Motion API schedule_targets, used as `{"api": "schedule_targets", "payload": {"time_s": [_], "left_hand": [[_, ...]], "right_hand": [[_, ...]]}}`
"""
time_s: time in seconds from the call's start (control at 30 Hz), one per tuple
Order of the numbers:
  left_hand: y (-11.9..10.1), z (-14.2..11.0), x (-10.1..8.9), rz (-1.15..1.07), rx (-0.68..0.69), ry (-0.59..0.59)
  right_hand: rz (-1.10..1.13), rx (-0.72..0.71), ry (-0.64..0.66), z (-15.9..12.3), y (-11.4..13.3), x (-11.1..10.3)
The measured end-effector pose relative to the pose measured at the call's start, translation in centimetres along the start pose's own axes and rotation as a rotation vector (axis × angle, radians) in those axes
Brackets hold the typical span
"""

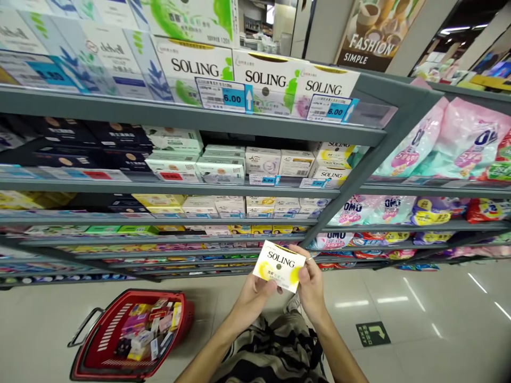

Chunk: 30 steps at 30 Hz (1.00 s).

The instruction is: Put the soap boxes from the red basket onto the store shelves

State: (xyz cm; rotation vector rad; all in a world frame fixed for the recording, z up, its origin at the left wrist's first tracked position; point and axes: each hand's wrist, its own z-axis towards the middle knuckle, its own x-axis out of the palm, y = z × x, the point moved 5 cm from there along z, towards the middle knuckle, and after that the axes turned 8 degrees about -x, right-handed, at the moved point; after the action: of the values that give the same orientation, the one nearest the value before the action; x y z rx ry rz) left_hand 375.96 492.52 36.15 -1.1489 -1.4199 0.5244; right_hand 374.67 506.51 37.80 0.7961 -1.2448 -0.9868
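A white and yellow SOLING soap box (278, 266) is held up in front of my body, its printed face turned towards me. My left hand (257, 292) grips its lower left side, thumb on the front. At the right edge my right hand (312, 284) holds the same box, thumb on the front and fingers behind, partly hidden. A ring shows on one right finger. Similar SOLING boxes (330, 174) sit at the right end of the second shelf.
A red shopping basket (187, 314) with several small packages stands on the floor at left. Shelves (223, 123) of boxed goods run across the front, price tags along their edges. Laundry detergent bags (459, 138) fill the right shelves. A green exit sign (373, 334) marks the floor.
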Motion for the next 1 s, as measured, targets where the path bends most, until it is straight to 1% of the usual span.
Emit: {"api": "schedule_targets", "payload": {"time_s": [0.17, 0.27, 0.33, 0.4, 0.47, 0.5, 0.57, 0.63, 0.7, 0.77, 0.83, 0.87, 0.93, 1.0], "left_hand": [[-0.5, 0.2, 0.5, 0.029, 0.0, -0.052], [-0.6, 0.3, 0.2, 0.054, -0.007, -0.052], [-1.0, 0.5, -0.2, 0.105, 0.007, -0.035], [-2.2, 1.0, -0.8, 0.15, 0.059, -0.029], [-4.1, 1.9, -1.0, 0.174, 0.129, -0.03], [-5.3, 2.4, -0.8, 0.186, 0.158, -0.027], [-8.0, 3.5, 0.3, 0.221, 0.204, -0.028], [-11.0, 4.4, 2.1, 0.25, 0.283, -0.057], [-13.9, 5.2, 4.1, 0.265, 0.404, -0.094], [-15.8, 6.1, 6.0, 0.28, 0.496, -0.112], [-16.7, 7.4, 7.3, 0.297, 0.546, -0.122], [-16.9, 8.2, 7.8, 0.305, 0.564, -0.123], [-16.9, 9.8, 8.4, 0.316, 0.598, -0.114], [-17.1, 11.2, 8.9, 0.325, 0.65, -0.113]], "right_hand": [[0.025, 0.011, 0.023, 0.6, -0.1, -0.1], [0.032, 0.018, 0.031, 0.8, -0.1, -0.1], [-0.002, 0.012, 0.019, 1.0, 0.1, -0.4], [-0.05, -0.004, 0.002, 1.6, 0.7, -0.9], [-0.098, -0.021, 0.01, 2.7, 1.9, -1.3], [-0.116, -0.03, 0.023, 3.5, 2.8, -1.3], [-0.149, -0.058, 0.061, 5.6, 5.2, -1.1], [-0.192, -0.144, 0.085, 7.8, 8.5, -0.8], [-0.316, -0.313, 0.096, 9.8, 12.2, -0.6], [-0.514, -0.488, 0.084, 11.3, 15.3, -0.8], [-0.623, -0.595, 0.038, 12.5, 17.1, -1.4], [-0.628, -0.625, 0.003, 13.0, 17.5, -1.8], [-0.588, -0.664, -0.045, 14.0, 17.7, -2.5], [-0.584, -0.706, -0.05, 14.8, 17.6, -2.9]]}}
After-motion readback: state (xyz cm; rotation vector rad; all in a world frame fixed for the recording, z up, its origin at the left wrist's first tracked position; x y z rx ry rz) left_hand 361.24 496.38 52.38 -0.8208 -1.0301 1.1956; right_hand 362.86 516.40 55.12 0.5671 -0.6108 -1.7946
